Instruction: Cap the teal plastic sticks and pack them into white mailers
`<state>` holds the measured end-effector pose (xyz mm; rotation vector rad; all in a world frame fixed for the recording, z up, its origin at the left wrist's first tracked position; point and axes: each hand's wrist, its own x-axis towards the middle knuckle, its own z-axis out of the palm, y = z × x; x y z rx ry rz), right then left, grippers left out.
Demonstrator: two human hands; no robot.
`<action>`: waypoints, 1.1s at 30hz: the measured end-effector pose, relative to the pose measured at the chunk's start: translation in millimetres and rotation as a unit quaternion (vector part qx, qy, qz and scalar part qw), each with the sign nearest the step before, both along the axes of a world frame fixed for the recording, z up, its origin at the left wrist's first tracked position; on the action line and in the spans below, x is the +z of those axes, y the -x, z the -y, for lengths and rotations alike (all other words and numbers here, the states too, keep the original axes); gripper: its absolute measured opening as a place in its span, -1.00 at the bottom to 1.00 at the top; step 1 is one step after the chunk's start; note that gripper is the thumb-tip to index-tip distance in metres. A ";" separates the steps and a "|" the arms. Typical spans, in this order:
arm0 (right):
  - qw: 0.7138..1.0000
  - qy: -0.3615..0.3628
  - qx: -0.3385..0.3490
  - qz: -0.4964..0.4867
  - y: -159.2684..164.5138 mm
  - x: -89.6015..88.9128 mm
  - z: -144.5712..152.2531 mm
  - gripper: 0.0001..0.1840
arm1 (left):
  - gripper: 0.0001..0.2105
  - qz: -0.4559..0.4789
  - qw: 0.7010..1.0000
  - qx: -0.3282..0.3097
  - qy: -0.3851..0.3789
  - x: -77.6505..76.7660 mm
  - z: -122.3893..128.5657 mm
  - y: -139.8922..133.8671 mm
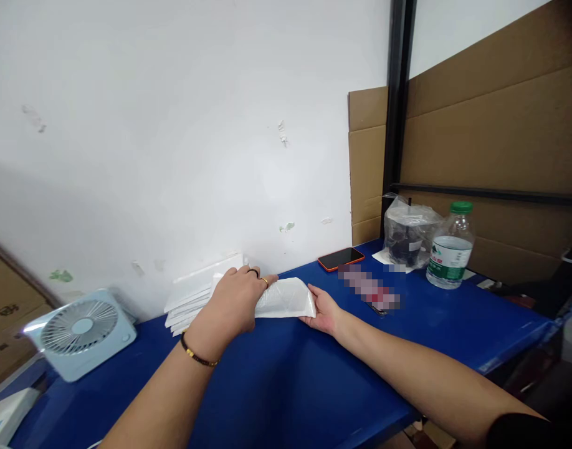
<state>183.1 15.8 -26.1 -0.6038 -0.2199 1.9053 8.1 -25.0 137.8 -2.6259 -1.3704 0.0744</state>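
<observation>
1. Blue table [267, 386]: extends across the scene, against the white wall [197, 125].
2. Pale-blue fan [83, 327]: stands at left.
3. Stack of white packets [192, 290]: lies by the wall, right of the fan.
4. White packet [286, 299]: centre, between the hands.
5. Left hand [234, 299]: laid over the packet's left end; grip cannot be determined.
6. Right hand [324, 312]: clamped on the packet's right end.
7. Phone [341, 259]: lies farther right.

Fan [83, 325], pale blue: stands left of the fingers [270, 278]. Phone [341, 259], bagged cup [405, 240], green-capped bottle [451, 251]: rest right of them.
</observation>
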 end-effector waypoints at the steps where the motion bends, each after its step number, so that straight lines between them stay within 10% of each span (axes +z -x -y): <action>1: 1.000 0.007 -0.006 0.006 0.5 0.3 -0.1 -0.72 | -0.24 -0.003 1.000 -0.006 -0.004 2.8 0.9 -0.2; 8: 0.995 0.057 -0.052 0.060 9.2 2.5 4.4 -0.80 | -0.34 -0.033 0.999 -0.030 -0.025 22.0 6.5 5.3; 15: 0.965 -0.047 -0.057 0.253 19.0 -0.5 11.9 -0.71 | -0.43 0.008 0.997 -0.044 -0.059 37.0 11.8 16.0; 21: 0.750 -0.180 -0.110 0.627 0.6 -5.5 1.4 -0.51 | -0.45 -0.011 0.999 0.000 -0.034 23.7 13.5 29.2; 33: 0.519 -0.208 -0.128 0.819 -26.7 -6.0 -4.8 -0.50 | -0.39 -0.030 0.996 0.085 -0.002 -4.6 16.7 84.3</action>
